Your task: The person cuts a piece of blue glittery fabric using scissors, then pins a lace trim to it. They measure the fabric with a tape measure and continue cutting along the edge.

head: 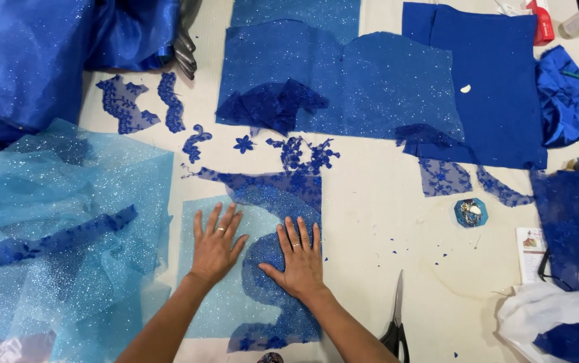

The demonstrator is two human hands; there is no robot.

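Both your hands lie flat, palms down, fingers spread, at the near middle of the tabletop (pixel 383 215). Your left hand (pixel 215 247) presses on a pale blue glitter panel (pixel 215 302), its grip fully open and closed around nothing. Your right hand (pixel 299 259) rests just beside it on a dark blue lace piece (pixel 282 296) that lies over the right side of that panel and curves down toward you; this grip is open too, only pressing, not grasping. Each hand wears a ring. The two hands are near each other but apart.

The lace runs up past your right fingertips to floral edges (pixel 299 154) near the middle of the tabletop. Beyond it lies a large blue glitter fabric (pixel 370 81), with a plain blue cloth (pixel 498 87) to its right. Small lace cut-outs (pixel 128 104) lie at the far left, just beside a heap of blue satin (pixel 34 54). Crumpled pale blue tulle (pixel 61 249) fills the left side, with a dark strip across it. Scissors (pixel 397 323) lie to the right of your right forearm, blades pointing away from you. A small blue hexagonal box (pixel 471 212) sits further right, well apart from your hands.
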